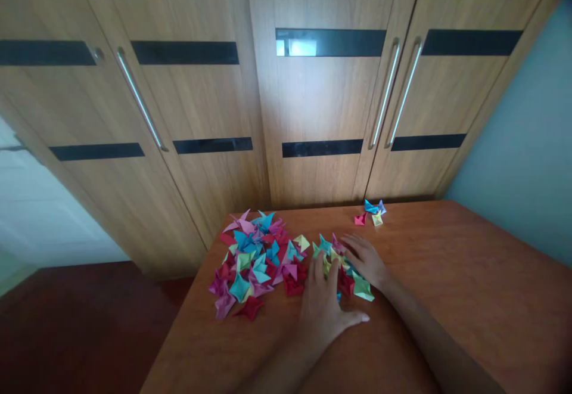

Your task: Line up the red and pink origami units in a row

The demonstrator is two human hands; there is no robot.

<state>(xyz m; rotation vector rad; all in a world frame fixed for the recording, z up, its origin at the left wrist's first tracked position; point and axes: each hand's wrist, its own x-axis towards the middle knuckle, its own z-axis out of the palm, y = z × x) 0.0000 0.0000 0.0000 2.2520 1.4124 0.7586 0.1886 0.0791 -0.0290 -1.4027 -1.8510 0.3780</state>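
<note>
A large heap of folded paper pieces in pink, blue, red, purple and green lies on the wooden table. A smaller cluster of the same folded pieces sits just right of it, between my hands. My left hand lies flat on this cluster, fingers stretched forward, thumb out to the right. My right hand rests on the cluster's right side with fingers spread over the pieces. Neither hand grips a piece that I can see.
A tiny group of folded pieces lies at the table's far edge. Behind the table stands a wooden wardrobe with long metal handles. A pale blue wall is on the right, dark red floor on the left.
</note>
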